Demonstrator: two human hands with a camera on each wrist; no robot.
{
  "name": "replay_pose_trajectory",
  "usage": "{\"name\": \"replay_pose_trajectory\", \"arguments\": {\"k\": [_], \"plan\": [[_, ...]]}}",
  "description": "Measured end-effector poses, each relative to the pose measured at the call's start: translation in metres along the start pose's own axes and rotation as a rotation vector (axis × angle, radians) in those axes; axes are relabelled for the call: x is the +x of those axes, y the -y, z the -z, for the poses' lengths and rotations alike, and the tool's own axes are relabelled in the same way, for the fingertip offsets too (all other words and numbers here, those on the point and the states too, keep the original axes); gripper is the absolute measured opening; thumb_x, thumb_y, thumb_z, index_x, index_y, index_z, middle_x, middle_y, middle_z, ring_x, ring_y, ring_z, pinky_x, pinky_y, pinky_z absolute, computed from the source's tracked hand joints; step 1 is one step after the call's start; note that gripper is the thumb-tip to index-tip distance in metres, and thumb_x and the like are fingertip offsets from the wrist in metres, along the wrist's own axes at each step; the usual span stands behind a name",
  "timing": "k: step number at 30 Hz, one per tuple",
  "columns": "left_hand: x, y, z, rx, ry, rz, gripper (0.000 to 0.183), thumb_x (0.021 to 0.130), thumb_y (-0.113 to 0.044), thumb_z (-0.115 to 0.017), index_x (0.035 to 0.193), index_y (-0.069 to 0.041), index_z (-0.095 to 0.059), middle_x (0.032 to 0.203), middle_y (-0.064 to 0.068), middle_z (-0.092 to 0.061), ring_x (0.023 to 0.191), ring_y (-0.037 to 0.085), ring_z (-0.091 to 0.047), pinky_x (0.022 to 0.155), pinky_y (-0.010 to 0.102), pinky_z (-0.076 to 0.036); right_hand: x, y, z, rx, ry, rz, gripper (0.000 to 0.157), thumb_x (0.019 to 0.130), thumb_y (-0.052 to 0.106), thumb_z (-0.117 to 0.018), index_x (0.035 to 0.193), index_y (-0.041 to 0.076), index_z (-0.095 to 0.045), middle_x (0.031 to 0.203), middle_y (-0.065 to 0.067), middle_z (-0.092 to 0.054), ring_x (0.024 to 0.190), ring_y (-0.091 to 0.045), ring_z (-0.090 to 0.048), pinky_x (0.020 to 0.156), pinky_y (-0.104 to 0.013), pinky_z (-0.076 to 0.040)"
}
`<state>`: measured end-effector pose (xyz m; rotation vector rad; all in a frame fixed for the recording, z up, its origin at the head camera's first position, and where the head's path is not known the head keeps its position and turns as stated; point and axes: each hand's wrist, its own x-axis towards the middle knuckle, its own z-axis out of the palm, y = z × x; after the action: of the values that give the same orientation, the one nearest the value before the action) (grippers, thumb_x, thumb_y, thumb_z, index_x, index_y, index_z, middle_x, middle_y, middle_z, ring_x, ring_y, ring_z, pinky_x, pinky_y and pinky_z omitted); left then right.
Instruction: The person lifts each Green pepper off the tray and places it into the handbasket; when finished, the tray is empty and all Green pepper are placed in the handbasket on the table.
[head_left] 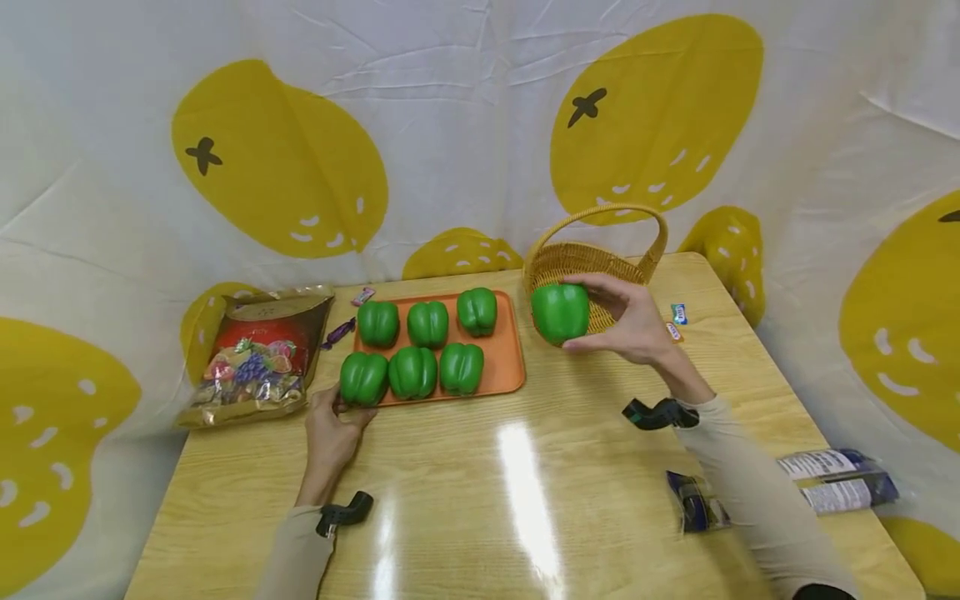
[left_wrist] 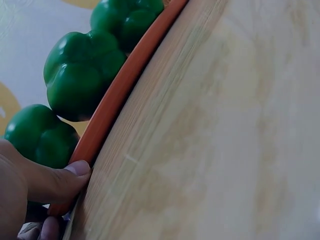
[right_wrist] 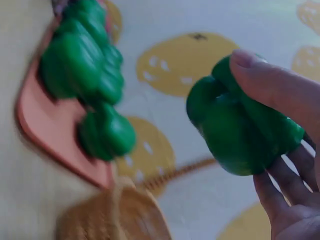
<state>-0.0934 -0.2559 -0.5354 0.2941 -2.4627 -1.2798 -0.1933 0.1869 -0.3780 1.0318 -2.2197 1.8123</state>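
Observation:
My right hand [head_left: 636, 327] grips a green bell pepper [head_left: 560, 313] between thumb and fingers. It is held up in front of the wicker basket [head_left: 573, 260], with part of the basket hidden behind it. In the right wrist view, the pepper [right_wrist: 240, 125] is off the table, clear of the tray. My left hand [head_left: 332, 435] holds the near left corner of an orange tray [head_left: 504, 360]; the left wrist view shows the thumb on the tray's rim [left_wrist: 107, 107] and fingertips below it. Several green bell peppers [head_left: 412, 372] sit on the tray in two rows.
A red and gold candy bag [head_left: 258, 354] lies left of the tray, with purple and pink wrapped candies [head_left: 339, 333] between them. Two small wrapped candies [head_left: 678, 313] lie right of the basket. Dark blue packets [head_left: 697, 502] lie by the right forearm. A lemon-print cloth [head_left: 465, 150] hangs behind.

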Motion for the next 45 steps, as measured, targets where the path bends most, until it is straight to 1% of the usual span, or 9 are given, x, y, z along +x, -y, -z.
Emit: {"name": "replay_pose_trajectory", "arguments": {"k": [4, 9, 21, 26, 31, 35, 38, 42, 45], "plan": [[0.002, -0.001, 0.003, 0.027, -0.001, 0.007, 0.063, 0.069, -0.008, -0.089, 0.123, 0.008, -0.062, 0.096, 0.015, -0.053, 0.084, 0.024, -0.05, 0.074, 0.023, -0.038, 0.015, -0.02, 0.035, 0.031, -0.027, -0.067, 0.078, 0.058, -0.02, -0.085, 0.13, -0.007, -0.058, 0.135, -0.025, -0.055, 0.125, -0.018, -0.056, 0.108, -0.031, -0.044], [0.003, -0.001, 0.007, 0.039, 0.021, 0.042, 0.064, 0.071, -0.009, -0.088, 0.125, 0.009, -0.059, 0.099, 0.013, -0.052, 0.083, 0.022, -0.051, 0.069, 0.014, -0.039, 0.036, -0.057, 0.054, 0.073, -0.003, -0.177, 0.079, 0.061, -0.017, -0.085, 0.134, -0.008, -0.055, 0.141, -0.027, -0.048, 0.13, -0.021, -0.052, 0.109, -0.031, -0.043], [0.005, -0.001, 0.007, 0.016, 0.016, 0.015, 0.062, 0.073, -0.008, -0.087, 0.125, 0.009, -0.059, 0.101, 0.014, -0.054, 0.084, 0.025, -0.057, 0.069, 0.012, -0.043, 0.081, -0.118, 0.064, 0.021, 0.045, -0.416, 0.082, 0.061, -0.008, -0.09, 0.135, -0.001, -0.056, 0.142, -0.014, -0.051, 0.131, -0.029, -0.051, 0.112, -0.038, -0.041], [0.004, -0.001, 0.006, 0.009, 0.002, 0.005, 0.061, 0.071, -0.007, -0.088, 0.123, 0.01, -0.06, 0.099, 0.014, -0.055, 0.081, 0.024, -0.057, 0.068, 0.015, -0.045, 0.084, -0.151, 0.062, -0.025, 0.078, -0.51, 0.081, 0.06, -0.003, -0.092, 0.133, 0.004, -0.057, 0.138, -0.013, -0.053, 0.13, -0.03, -0.051, 0.112, -0.039, -0.042], [0.001, 0.001, 0.005, 0.01, -0.017, 0.0, 0.061, 0.069, -0.005, -0.088, 0.122, 0.009, -0.062, 0.096, 0.014, -0.056, 0.078, 0.021, -0.056, 0.067, 0.015, -0.043, 0.082, -0.168, 0.056, -0.099, 0.125, -0.538, 0.081, 0.064, 0.002, -0.091, 0.134, 0.005, -0.053, 0.139, -0.013, -0.05, 0.133, -0.031, -0.047, 0.116, -0.043, -0.036], [0.001, 0.003, 0.006, 0.004, -0.017, 0.005, 0.062, 0.069, -0.006, -0.088, 0.123, 0.008, -0.062, 0.096, 0.012, -0.056, 0.078, 0.021, -0.055, 0.066, 0.012, -0.041, 0.084, -0.168, 0.053, -0.126, 0.153, -0.536, 0.082, 0.065, 0.001, -0.09, 0.136, 0.005, -0.049, 0.139, -0.015, -0.049, 0.132, -0.034, -0.046, 0.115, -0.049, -0.035], [0.0, 0.004, 0.006, -0.009, -0.029, 0.002, 0.061, 0.069, -0.005, -0.089, 0.123, 0.007, -0.062, 0.095, 0.011, -0.056, 0.077, 0.021, -0.055, 0.065, 0.011, -0.041, 0.085, -0.155, 0.052, -0.138, 0.211, -0.514, 0.088, 0.067, 0.0, -0.089, 0.143, 0.003, -0.044, 0.145, -0.019, -0.045, 0.136, -0.038, -0.041, 0.114, -0.054, -0.034], [0.0, 0.004, 0.006, -0.02, -0.038, -0.022, 0.061, 0.068, -0.004, -0.089, 0.121, 0.009, -0.062, 0.095, 0.013, -0.056, 0.078, 0.024, -0.056, 0.065, 0.012, -0.042, 0.081, -0.114, 0.054, -0.22, 0.252, -0.448, 0.096, 0.07, 0.004, -0.088, 0.15, 0.0, -0.035, 0.152, -0.024, -0.037, 0.141, -0.043, -0.033, 0.114, -0.061, -0.029], [-0.001, 0.003, 0.006, -0.014, -0.037, -0.04, 0.061, 0.067, -0.004, -0.089, 0.121, 0.01, -0.062, 0.095, 0.014, -0.056, 0.078, 0.025, -0.057, 0.066, 0.013, -0.043, 0.068, -0.074, 0.052, -0.296, 0.194, -0.345, 0.092, 0.069, 0.009, -0.09, 0.148, 0.002, -0.042, 0.149, -0.022, -0.044, 0.138, -0.041, -0.038, 0.112, -0.061, -0.03]]}}
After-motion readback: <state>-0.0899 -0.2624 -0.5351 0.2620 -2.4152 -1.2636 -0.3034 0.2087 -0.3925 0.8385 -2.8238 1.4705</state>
